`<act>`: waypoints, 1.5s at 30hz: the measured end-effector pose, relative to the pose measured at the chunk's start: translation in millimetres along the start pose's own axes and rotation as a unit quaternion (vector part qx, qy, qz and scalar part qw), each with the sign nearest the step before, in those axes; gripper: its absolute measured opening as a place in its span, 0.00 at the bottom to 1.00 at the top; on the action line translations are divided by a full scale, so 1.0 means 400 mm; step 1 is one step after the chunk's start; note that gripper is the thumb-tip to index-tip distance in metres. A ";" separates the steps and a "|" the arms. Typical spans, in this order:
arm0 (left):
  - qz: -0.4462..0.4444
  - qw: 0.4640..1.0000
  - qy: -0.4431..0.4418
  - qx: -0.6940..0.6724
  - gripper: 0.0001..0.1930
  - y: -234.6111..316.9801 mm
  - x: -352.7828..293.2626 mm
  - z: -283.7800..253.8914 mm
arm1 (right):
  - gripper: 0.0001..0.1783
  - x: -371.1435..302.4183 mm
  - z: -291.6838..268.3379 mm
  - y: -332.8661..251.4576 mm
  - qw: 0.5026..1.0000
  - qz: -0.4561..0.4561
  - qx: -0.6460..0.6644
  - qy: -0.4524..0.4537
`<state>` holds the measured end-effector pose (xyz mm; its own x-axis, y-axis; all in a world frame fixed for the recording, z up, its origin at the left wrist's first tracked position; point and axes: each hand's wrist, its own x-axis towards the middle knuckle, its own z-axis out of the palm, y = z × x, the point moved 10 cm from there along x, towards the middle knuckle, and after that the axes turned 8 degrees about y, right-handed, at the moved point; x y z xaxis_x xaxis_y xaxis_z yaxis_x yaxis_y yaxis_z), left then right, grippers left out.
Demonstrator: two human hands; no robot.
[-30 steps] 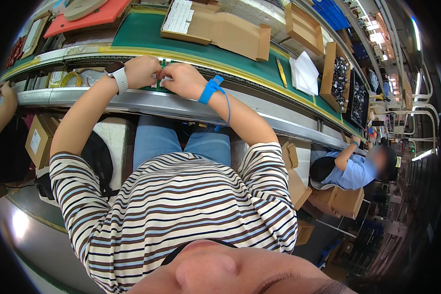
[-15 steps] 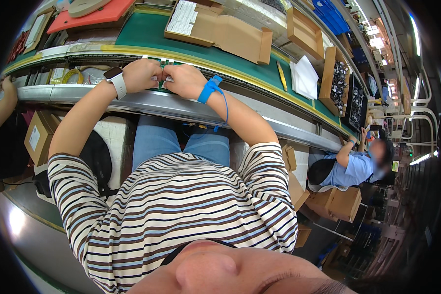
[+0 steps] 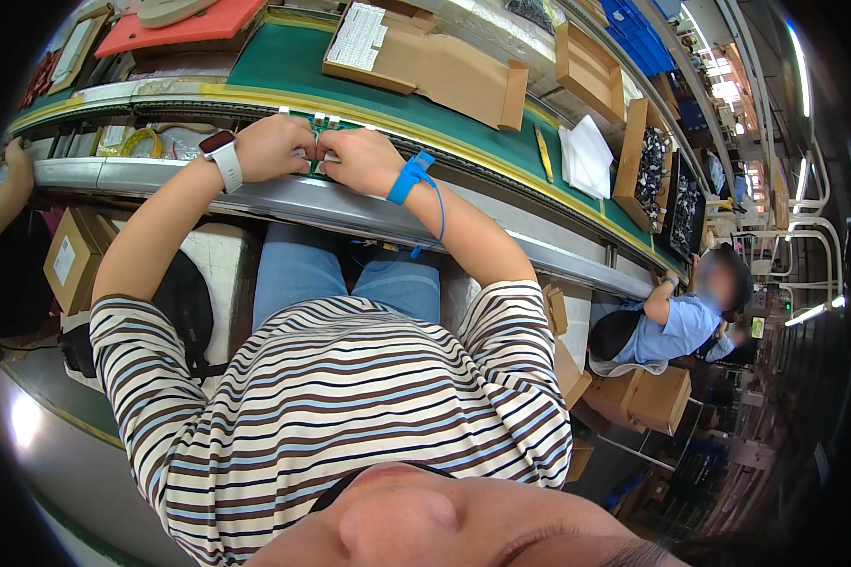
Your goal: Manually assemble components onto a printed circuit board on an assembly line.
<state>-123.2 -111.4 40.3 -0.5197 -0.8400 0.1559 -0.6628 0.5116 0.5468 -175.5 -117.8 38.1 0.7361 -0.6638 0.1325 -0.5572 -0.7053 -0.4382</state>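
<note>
The person's left hand (image 3: 272, 148) and right hand (image 3: 359, 159) came close together over a green circuit board (image 3: 347, 124), which lay beneath and between them, behind the silver rail (image 3: 378, 210) and just in front of the green worktop (image 3: 284, 57). Small white parts stood up from the board near its far edge. The fingers of both hands were bent inward and drawn together at the board, the thumbs facing each other; the fingertips were too small and partly hidden, so one could not tell whether they pinched a part or only pressed on it. A watch (image 3: 221, 159) with a white strap circled the left wrist, and a blue band (image 3: 411, 178) with a thin cord circled the right. Beyond the hands, an open cardboard box (image 3: 449, 77) on the worktop held rows of small white blocks (image 3: 359, 36). Farther right lay a slim yellow tool (image 3: 544, 153), then white sheets (image 3: 586, 156), then a carton (image 3: 631, 146) of dark pieces. A co-worker (image 3: 679, 326) in a light blue shirt sat well apart along the line to the right.
</note>
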 end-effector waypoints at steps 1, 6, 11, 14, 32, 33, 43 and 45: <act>0.005 1.000 0.015 -0.016 0.07 0.005 0.000 -0.019 | 0.08 -0.001 -0.003 -0.001 1.000 0.000 0.000 0.000; -0.035 0.993 0.082 -0.082 0.09 -0.028 -0.021 -0.099 | 0.11 -0.011 -0.022 0.003 0.999 -0.029 0.032 0.019; -0.113 0.987 0.082 -0.080 0.11 -0.097 -0.076 -0.120 | 0.13 -0.050 -0.083 0.037 0.989 0.045 0.136 0.045; -0.151 0.981 0.056 -0.104 0.11 -0.124 -0.095 -0.090 | 0.13 -0.072 -0.069 0.084 0.969 0.090 0.221 0.055; -0.103 0.988 0.073 -0.084 0.07 -0.108 -0.091 -0.064 | 0.14 -0.124 -0.059 0.111 0.986 0.095 0.114 0.077; -0.108 0.987 0.079 -0.087 0.07 -0.109 -0.092 -0.066 | 0.14 -0.122 -0.056 0.111 0.986 0.095 0.114 0.077; -0.085 0.991 0.078 -0.070 0.09 -0.094 -0.102 -0.067 | 0.12 -0.118 -0.044 0.116 0.987 0.098 0.093 0.083; -0.122 0.975 0.125 -0.141 0.11 -0.125 -0.112 -0.084 | 0.12 -0.119 -0.043 0.115 0.987 0.099 0.092 0.081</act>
<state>-48.6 -105.6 33.7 -0.1950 -0.9660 0.1698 -0.5579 0.2517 0.7909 -242.9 -123.1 27.0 0.5401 -0.8260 0.1613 -0.5938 -0.5099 -0.6224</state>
